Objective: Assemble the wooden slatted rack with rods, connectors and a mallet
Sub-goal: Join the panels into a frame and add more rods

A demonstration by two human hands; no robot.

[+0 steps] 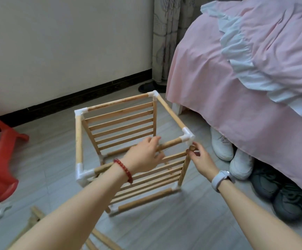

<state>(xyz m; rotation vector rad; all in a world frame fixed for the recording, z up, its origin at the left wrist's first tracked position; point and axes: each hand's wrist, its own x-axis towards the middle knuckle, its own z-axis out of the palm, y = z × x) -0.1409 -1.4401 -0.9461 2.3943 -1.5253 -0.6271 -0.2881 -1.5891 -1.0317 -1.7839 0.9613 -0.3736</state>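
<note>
The rack (128, 150) stands on the grey floor (200, 222) in front of me, between the red plastic stool (0, 159) and the pink-covered bed (246, 87); it is a box of rods with white connectors at the corners and slatted panels on its far and near sides. My left hand (143, 156) curls round the near top rod (170, 143), I judge to steady the top frame and steer it; that rod runs nearly level, rising a little to the right, from the near left connector (83, 175) to the near right connector (188, 136). My right hand (200, 159) pinches the upper end of the near right upright rod (184, 168) between thumb and fingertips; its long axis runs up and down, leaning slightly, its foot in the lower connector (175, 186) and its top just below the corner connector and seemingly not yet in the socket. I hold it by the tip so I can guide it under the opening; I judge seating this joint to be the step in hand. Spare wooden pieces (36, 215) and a loose white connector (2, 209) lie on the floor at my left; shoes (240, 163) sit under the bed's edge; I see no mallet.
</note>
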